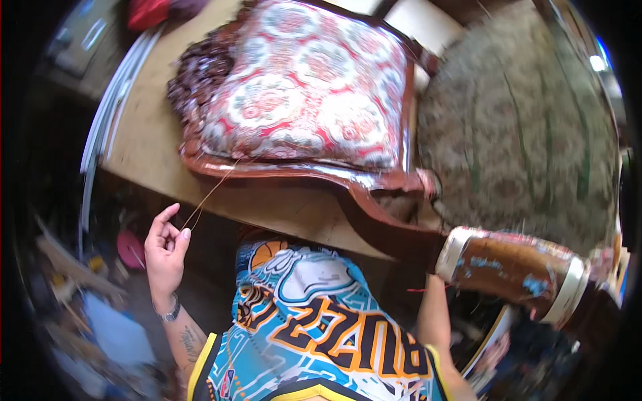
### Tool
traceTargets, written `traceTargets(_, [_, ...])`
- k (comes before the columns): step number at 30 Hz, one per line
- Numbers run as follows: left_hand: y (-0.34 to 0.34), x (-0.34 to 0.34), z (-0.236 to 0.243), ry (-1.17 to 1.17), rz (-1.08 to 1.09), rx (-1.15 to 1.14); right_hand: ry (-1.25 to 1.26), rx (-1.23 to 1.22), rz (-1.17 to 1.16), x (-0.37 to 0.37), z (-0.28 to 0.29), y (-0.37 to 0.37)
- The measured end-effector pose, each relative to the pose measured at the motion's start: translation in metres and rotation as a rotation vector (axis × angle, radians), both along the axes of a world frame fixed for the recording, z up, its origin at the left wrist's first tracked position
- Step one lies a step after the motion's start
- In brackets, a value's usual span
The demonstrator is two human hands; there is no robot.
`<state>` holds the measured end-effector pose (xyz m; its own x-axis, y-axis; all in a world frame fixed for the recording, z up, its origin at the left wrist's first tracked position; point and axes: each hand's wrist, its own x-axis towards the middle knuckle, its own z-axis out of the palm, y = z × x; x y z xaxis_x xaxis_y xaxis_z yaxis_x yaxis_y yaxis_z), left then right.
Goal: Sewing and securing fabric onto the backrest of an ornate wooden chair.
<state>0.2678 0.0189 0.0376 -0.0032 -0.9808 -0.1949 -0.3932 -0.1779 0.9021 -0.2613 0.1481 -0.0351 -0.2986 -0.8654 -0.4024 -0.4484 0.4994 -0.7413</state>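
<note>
A chair with a carved brown wooden frame (336, 177) lies on a tan board. Its back has red, white and grey floral fabric (301, 87); its seat (508, 120) is dull greenish and worn. A thin brown thread (210, 192) runs from the back's lower edge to my left hand (167, 240), which holds it between thumb and curled fingers, below the board's edge. My right forearm (438, 314) reaches up to the stripped wooden armrest (508, 271) with pale bands at its ends; the right hand is hidden behind it.
The tan board (140, 140) has long pale strips (100, 140) along its left edge. A red bundle (147, 13) sits at the upper left. At the lower left are scraps, a pink round object (129, 252) and a light blue sheet (120, 327). Dark clutter is at the lower right.
</note>
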Motion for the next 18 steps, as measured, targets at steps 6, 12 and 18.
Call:
traceTargets(6, [0.085, -0.018, -0.020, 0.289, 0.221, 0.046, -0.206, -0.155, 0.189, 0.037, 0.076, -0.111])
traceTargets(12, [0.152, -0.045, -0.062, 0.351, 0.242, 0.173, 0.040, -0.373, 0.464, 0.142, 0.037, -0.305])
traceTargets(18, [0.160, -0.077, -0.077, -0.022, 0.253, 0.196, 0.421, -0.363, 0.643, 0.166, -0.008, -0.360])
